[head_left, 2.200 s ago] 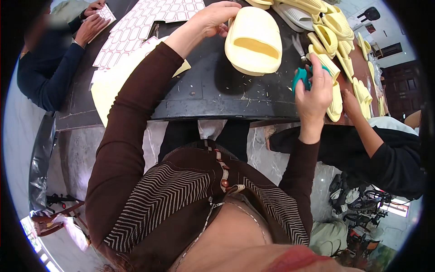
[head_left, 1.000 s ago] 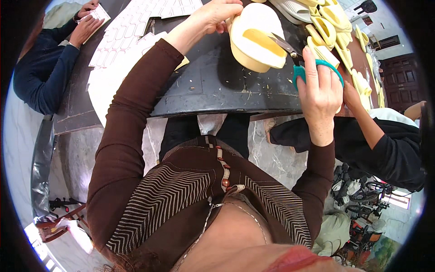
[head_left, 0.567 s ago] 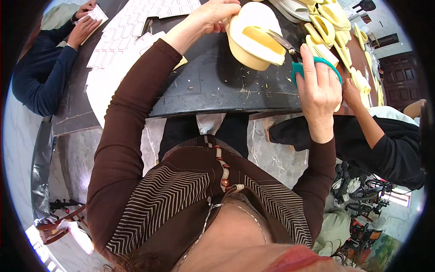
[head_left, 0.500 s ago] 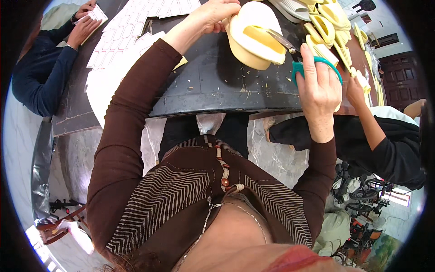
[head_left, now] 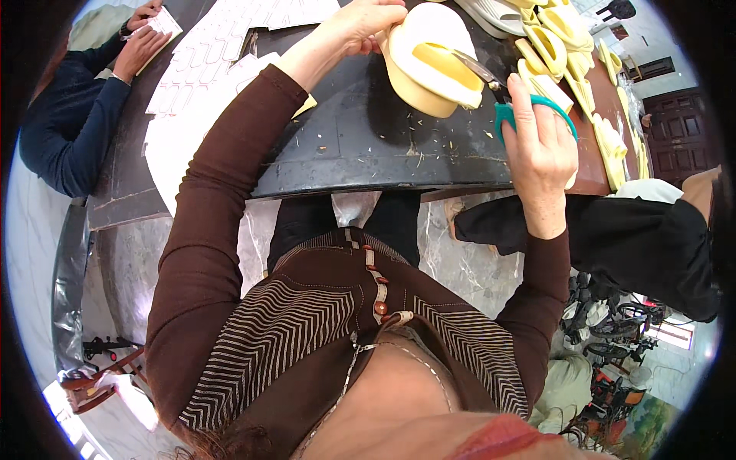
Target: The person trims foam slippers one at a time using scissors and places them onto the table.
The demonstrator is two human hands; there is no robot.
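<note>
My left hand (head_left: 364,29) grips a pale yellow slipper (head_left: 420,86) by its far left side, holding it above the dark table with its opening turned toward me. Fingers of that hand are partly hidden behind the slipper. In my right hand (head_left: 541,157) is a pair of scissors with green handles (head_left: 569,116). Several of my fingers pass through the handle loop, while the forefinger stretches along the outside. The metal blades reach left to the rim of the slipper's opening; whether they are parted I cannot tell.
Several yellow slippers (head_left: 546,47) are piled at the table's far right, with a grey one (head_left: 491,17) beside them. White printed sheets (head_left: 201,92) cover the left side. Yellow trimmings (head_left: 420,159) dot the dark tabletop (head_left: 330,157). One person sits at the left, another at the right.
At the right, the other person's hand and forearm have drawn back out of sight, leaving a yellow slipper on the table there. My hands, slipper and scissors have hardly moved.
</note>
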